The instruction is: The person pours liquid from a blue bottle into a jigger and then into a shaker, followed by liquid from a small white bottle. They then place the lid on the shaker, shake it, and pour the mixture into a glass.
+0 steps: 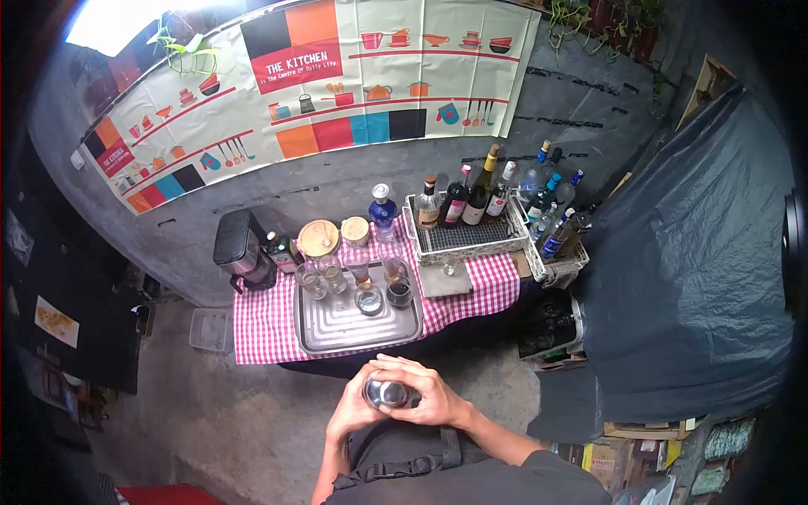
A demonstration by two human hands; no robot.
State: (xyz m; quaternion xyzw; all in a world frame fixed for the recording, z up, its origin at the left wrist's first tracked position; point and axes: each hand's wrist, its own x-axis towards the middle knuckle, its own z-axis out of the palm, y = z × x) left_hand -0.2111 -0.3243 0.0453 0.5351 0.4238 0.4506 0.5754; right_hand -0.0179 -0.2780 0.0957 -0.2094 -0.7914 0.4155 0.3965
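Close to my body, both hands are wrapped round a shiny metal cocktail shaker [387, 393], seen from above with its rounded top showing. My left hand [353, 407] closes on its left side. My right hand [435, 397] grips it from the right, the fingers reaching over its far side toward the left ones. The palms hide most of the shaker's body. Beyond my hands, a metal tray [358, 330] lies on a red-and-white checked cloth [261, 328]. Several glasses stand on the tray, among them a glass with dark liquid [399, 292] and a low clear glass [368, 301].
A black coffee machine [240, 247] stands at the table's left end, near a dark bottle [283, 252] and wooden-lidded containers [319, 239]. A blue bottle [382, 209] is behind the tray. White baskets [459, 244] hold several bottles at right. A clear plastic bin [210, 330] sits on the floor.
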